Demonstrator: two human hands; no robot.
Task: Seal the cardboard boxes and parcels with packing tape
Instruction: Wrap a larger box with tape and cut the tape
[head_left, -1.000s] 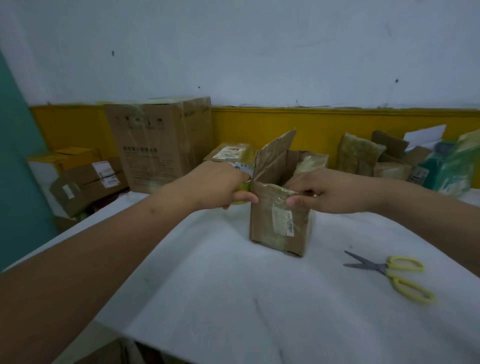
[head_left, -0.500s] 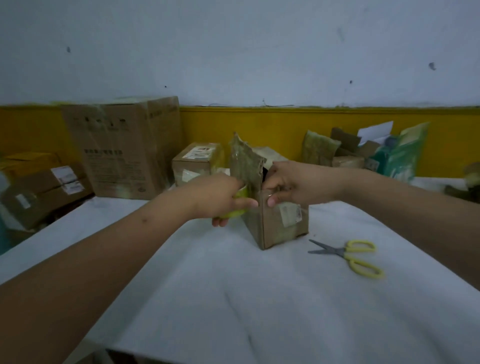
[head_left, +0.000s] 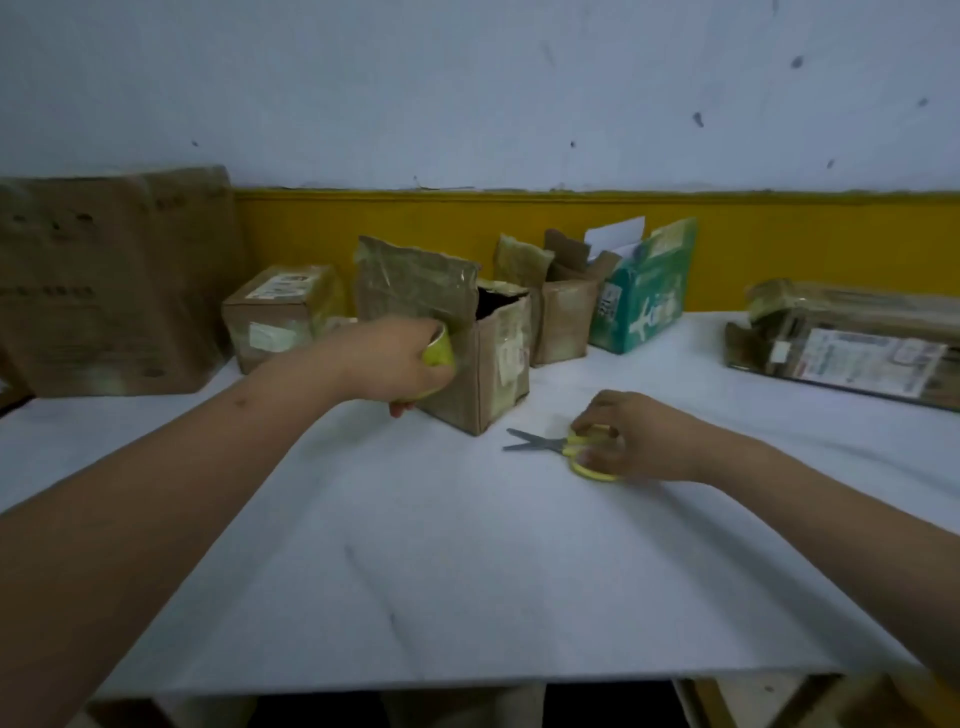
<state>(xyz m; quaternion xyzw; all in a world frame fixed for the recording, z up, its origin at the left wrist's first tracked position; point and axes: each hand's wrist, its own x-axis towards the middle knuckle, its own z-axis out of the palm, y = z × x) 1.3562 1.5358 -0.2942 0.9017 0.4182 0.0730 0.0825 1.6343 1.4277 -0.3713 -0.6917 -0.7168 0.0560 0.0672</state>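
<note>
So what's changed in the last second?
The right hand let go of the box and moved down to the scissors, taking hold of their handles. The left hand still holds the tape against the box, which is still open.

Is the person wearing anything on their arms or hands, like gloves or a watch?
No. The left hand and right hand are bare: no gloves, no rings showing. The left forearm and right forearm are bare, up to the picture's edge, with no sleeve, watch or bracelet in view.
</note>
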